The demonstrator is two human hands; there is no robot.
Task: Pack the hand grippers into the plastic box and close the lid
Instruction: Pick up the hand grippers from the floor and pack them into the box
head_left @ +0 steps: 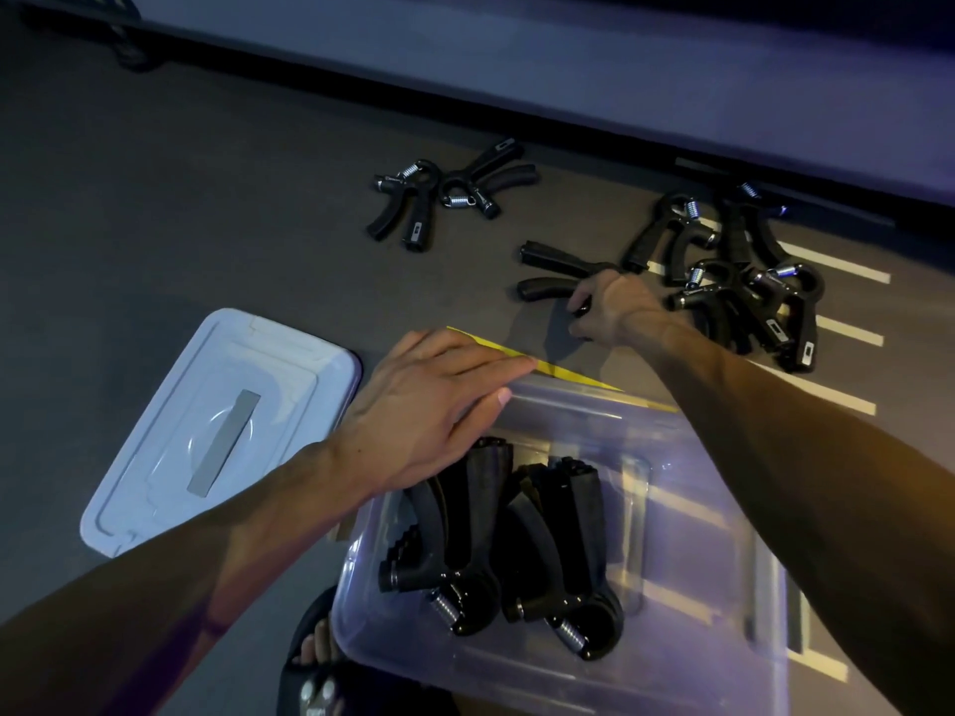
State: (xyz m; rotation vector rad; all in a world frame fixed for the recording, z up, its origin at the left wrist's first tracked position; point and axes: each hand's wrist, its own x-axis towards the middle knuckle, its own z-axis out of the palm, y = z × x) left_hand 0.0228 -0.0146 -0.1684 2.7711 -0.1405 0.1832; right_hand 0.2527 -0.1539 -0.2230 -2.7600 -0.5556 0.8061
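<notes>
Right hand (615,307) curls round the head of a black hand gripper (555,273) lying on the dark floor (155,209) just beyond the clear plastic box (697,534), its two handles pointing away from the wrist. Left hand (429,405) lies flat with straight fingers on the box's far left rim, holding nothing. Inside the box, two packed grippers (506,550) lie side by side against its left half, springs toward the near wall. Beyond the box to its right, a heap of grippers (744,281) waits on the floor, touching one another, over white painted lines (847,328). Farther out, beyond the box's left corner, a pair of grippers (444,193) lies well apart from the heap. The pale lid (222,431) rests flat on the floor just left of the box, off it. A strip of yellow tape (558,369) runs along the floor at the box's far edge, partly under the left hand's fingertips. A sandalled foot (310,658) shows at the box's near left corner.
</notes>
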